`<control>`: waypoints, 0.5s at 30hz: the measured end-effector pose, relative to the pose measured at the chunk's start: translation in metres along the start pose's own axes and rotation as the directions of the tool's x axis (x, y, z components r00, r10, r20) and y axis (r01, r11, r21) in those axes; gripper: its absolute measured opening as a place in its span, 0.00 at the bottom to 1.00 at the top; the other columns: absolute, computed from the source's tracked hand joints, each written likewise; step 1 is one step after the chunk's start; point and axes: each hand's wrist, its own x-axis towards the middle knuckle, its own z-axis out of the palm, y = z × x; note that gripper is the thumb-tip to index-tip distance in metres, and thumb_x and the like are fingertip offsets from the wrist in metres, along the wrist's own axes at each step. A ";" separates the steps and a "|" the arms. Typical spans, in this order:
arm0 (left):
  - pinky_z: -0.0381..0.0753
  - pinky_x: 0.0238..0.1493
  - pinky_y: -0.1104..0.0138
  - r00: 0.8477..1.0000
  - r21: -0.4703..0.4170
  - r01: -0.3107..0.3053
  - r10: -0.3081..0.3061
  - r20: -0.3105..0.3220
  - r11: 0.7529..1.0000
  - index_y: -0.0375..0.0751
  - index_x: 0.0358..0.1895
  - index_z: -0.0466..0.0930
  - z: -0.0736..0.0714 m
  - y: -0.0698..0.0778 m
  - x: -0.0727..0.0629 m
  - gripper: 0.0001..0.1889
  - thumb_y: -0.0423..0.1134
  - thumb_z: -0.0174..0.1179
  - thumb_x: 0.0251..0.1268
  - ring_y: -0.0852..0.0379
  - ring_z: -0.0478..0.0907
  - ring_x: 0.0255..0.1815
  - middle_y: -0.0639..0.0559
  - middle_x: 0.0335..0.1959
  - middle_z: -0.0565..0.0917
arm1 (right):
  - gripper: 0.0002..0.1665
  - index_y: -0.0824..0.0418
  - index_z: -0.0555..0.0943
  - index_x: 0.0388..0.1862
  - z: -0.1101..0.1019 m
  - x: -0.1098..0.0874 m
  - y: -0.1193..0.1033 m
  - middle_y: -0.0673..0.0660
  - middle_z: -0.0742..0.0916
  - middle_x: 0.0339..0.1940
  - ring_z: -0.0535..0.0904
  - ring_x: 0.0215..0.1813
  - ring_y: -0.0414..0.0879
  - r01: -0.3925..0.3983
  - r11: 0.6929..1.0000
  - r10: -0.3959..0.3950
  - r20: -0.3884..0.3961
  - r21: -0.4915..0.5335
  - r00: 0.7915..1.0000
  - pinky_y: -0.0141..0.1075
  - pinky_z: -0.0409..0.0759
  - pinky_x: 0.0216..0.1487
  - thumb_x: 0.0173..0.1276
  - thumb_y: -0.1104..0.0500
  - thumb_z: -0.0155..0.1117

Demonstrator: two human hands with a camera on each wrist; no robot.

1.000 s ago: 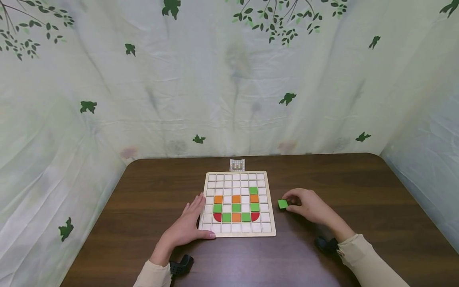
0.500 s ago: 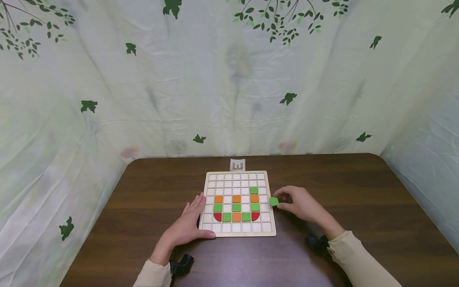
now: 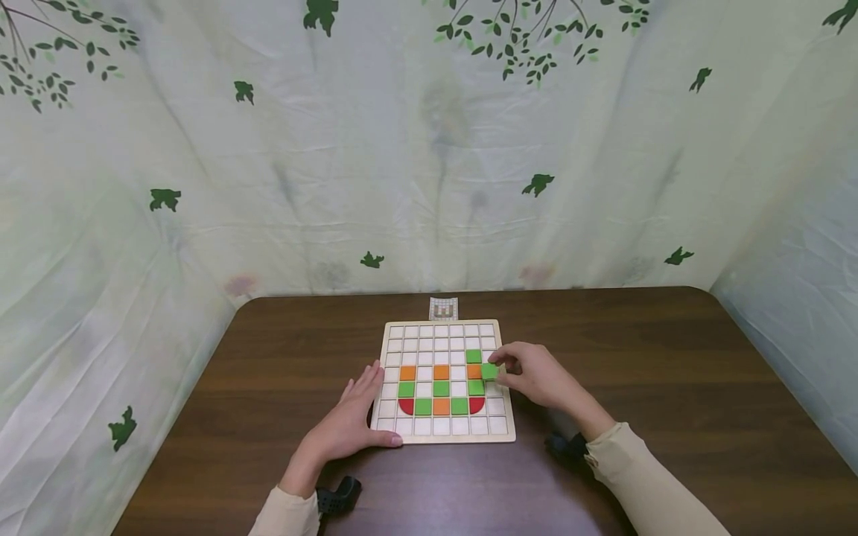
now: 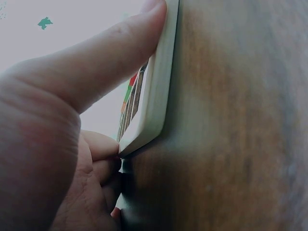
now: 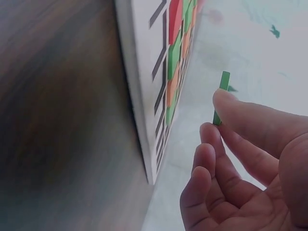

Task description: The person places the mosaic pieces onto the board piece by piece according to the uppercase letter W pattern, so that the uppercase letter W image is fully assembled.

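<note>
A square wooden grid board (image 3: pixel 456 439) with white cells lies on the table. Orange, green and red tiles fill some of its cells, and a green tile (image 3: pixel 473 356) is the farthest one. My left hand (image 3: pixel 345 428) rests at the board's near left corner: fingers straight along the left side, thumb on the near rim. In the left wrist view that thumb (image 4: pixel 110 53) lies across the edge. My right hand (image 3: pixel 539 376) pinches a loose green square tile (image 3: pixel 489 371) over the board's right columns. Seen edge-on in the right wrist view, the thin green tile (image 5: pixel 224 79) stays apart from the board.
Just behind the board lies a small patterned card (image 3: pixel 444 309). The brown wooden table (image 3: pixel 281 350) extends on both sides. A pale curtain (image 3: pixel 415 186) with printed leaves and birds hangs behind it. Each wrist wears a dark strap device (image 3: pixel 339 496).
The right hand has moved left with the green tile, from the table right of the board to over its right columns. The left hand and the board have stayed in place.
</note>
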 end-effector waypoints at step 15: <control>0.37 0.78 0.45 1.000 0.001 -0.009 0.009 0.003 1.000 0.31 0.80 0.44 0.000 0.000 0.000 0.66 0.60 0.77 0.46 0.43 0.37 0.83 0.42 0.83 0.42 | 0.12 0.58 0.87 0.47 0.016 0.021 -0.016 0.47 0.87 0.40 0.79 0.40 0.43 0.049 0.998 -0.048 -0.005 0.050 0.999 0.37 0.79 0.41 0.63 0.62 0.73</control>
